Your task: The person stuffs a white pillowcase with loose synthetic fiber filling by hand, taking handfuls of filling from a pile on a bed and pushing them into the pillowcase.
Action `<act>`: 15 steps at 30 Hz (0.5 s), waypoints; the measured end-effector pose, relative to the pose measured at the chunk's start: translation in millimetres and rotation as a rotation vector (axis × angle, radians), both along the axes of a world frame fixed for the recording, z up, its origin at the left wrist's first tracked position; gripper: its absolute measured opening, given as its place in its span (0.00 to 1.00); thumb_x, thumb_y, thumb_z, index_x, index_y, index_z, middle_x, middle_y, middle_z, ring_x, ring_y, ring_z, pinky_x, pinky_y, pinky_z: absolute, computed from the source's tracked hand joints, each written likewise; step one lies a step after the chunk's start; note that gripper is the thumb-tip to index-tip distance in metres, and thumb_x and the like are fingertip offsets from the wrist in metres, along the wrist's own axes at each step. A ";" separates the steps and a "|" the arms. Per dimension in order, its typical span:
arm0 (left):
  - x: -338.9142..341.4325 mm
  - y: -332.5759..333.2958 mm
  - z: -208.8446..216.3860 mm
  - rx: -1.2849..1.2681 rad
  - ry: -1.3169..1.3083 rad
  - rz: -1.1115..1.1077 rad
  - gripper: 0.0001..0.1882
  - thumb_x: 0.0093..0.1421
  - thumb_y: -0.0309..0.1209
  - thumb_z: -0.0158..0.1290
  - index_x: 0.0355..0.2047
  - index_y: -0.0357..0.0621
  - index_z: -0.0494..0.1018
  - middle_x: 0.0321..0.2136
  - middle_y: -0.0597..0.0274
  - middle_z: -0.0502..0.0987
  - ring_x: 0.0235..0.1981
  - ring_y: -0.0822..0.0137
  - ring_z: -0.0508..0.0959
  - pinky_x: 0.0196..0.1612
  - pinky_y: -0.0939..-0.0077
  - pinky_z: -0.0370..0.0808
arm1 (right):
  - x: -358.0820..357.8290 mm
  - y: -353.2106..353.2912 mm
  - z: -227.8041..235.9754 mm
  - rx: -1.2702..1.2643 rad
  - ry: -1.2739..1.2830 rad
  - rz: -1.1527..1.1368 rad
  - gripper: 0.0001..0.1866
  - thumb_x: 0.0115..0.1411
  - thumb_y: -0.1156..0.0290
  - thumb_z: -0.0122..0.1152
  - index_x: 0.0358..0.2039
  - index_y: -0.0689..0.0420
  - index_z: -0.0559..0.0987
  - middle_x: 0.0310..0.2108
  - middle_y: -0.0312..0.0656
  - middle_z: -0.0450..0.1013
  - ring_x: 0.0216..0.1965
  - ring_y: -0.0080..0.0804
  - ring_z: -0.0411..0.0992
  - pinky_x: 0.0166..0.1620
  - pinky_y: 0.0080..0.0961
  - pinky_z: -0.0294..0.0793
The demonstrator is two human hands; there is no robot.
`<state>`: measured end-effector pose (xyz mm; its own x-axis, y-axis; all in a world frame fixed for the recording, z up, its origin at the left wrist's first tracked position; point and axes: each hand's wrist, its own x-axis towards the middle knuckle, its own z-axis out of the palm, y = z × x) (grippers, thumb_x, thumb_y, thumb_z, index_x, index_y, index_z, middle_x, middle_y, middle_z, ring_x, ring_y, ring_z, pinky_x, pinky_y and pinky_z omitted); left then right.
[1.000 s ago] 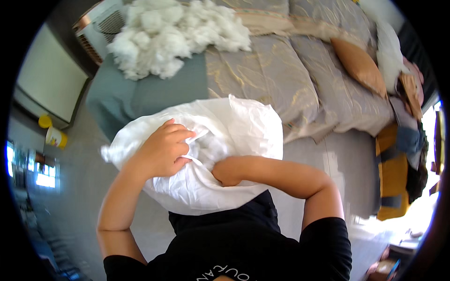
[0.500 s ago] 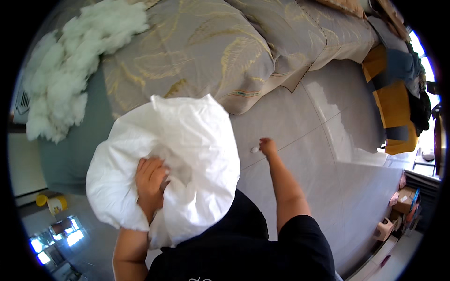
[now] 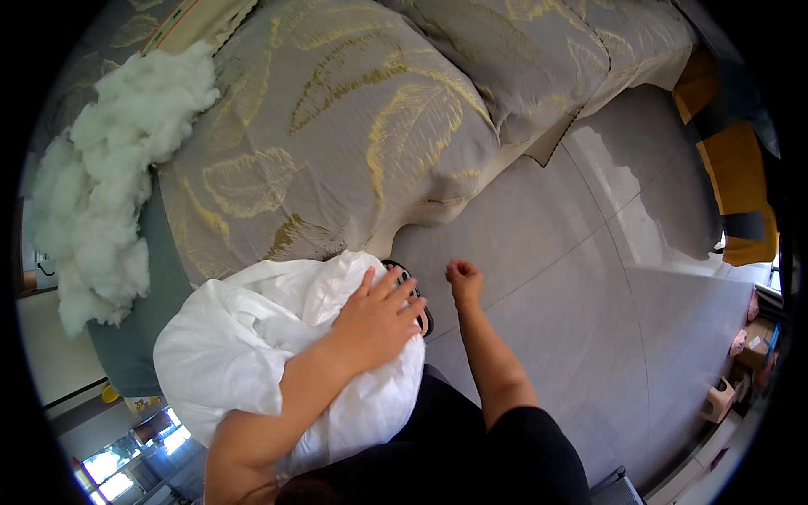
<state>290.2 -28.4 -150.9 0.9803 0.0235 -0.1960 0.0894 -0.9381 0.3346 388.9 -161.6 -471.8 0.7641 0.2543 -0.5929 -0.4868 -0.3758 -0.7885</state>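
A bulging white pillow cover (image 3: 244, 337) lies across my lap, crumpled at its upper edge. My left hand (image 3: 379, 318) rests on its right side with fingers spread, pressing the cloth. Out over the floor to the right, my right hand (image 3: 463, 282) is closed, its fingers curled together. Whatever those fingers may hold is hidden. Part of a dark shoe or slipper (image 3: 427, 323) shows just beyond my left fingertips.
White fluffy stuffing (image 3: 105, 177) is heaped at the left. A grey cloth with gold leaf patterns (image 3: 337, 143) covers the bed-like surface ahead. Grey floor tiles (image 3: 564, 311) stretch right, toward a small pink stool (image 3: 718, 400) and boxes. A yellow-and-grey piece (image 3: 741, 185) stands far right.
My left hand has come out of the cover's opening and now lies spread on its right side. The cover sits lower and flatter. The small white tuft beside my right hand is no longer visible.
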 end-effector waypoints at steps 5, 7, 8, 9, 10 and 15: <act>-14.0 4.6 36.3 0.029 -0.026 0.085 0.20 0.50 0.38 0.55 0.43 0.46 0.71 0.49 0.55 0.68 0.54 0.56 0.64 0.56 0.53 0.58 | 1.8 10.9 251.0 0.641 -0.275 0.257 0.07 0.51 0.82 0.59 0.32 0.62 0.77 0.26 0.41 0.74 0.28 0.25 0.73 0.33 0.20 0.73; -29.3 4.0 87.4 0.083 -0.088 0.111 0.21 0.47 0.36 0.57 0.43 0.44 0.71 0.47 0.54 0.69 0.50 0.56 0.67 0.54 0.53 0.61 | -8.0 6.9 305.0 0.810 -0.288 0.476 0.09 0.50 0.84 0.59 0.33 0.61 0.78 0.27 0.40 0.75 0.29 0.26 0.74 0.33 0.21 0.74; -40.9 4.6 113.9 0.122 -0.098 0.137 0.23 0.47 0.37 0.57 0.43 0.43 0.71 0.47 0.54 0.69 0.49 0.55 0.68 0.53 0.53 0.61 | -12.2 10.5 324.7 0.842 -0.404 0.579 0.10 0.48 0.84 0.60 0.33 0.61 0.78 0.27 0.40 0.75 0.29 0.28 0.74 0.35 0.23 0.74; -54.5 5.0 138.9 0.191 -0.128 0.217 0.23 0.44 0.35 0.59 0.42 0.42 0.71 0.47 0.54 0.69 0.48 0.55 0.69 0.53 0.53 0.62 | -16.0 19.1 342.4 0.874 -0.527 0.668 0.11 0.47 0.84 0.61 0.33 0.60 0.78 0.27 0.40 0.75 0.29 0.29 0.75 0.37 0.25 0.74; -69.3 6.9 160.3 0.264 -0.161 0.287 0.24 0.42 0.34 0.60 0.41 0.41 0.71 0.46 0.53 0.70 0.47 0.55 0.70 0.52 0.54 0.63 | -21.7 27.9 356.3 0.905 -0.658 0.745 0.12 0.45 0.84 0.62 0.33 0.60 0.78 0.28 0.40 0.75 0.29 0.31 0.75 0.39 0.28 0.75; -161.7 11.2 196.6 0.419 0.028 0.625 0.21 0.41 0.37 0.61 0.35 0.41 0.73 0.36 0.56 0.74 0.41 0.57 0.71 0.53 0.52 0.60 | -81.6 60.9 399.7 1.060 -1.145 1.405 0.09 0.46 0.77 0.58 0.30 0.58 0.78 0.29 0.41 0.75 0.30 0.35 0.75 0.51 0.40 0.67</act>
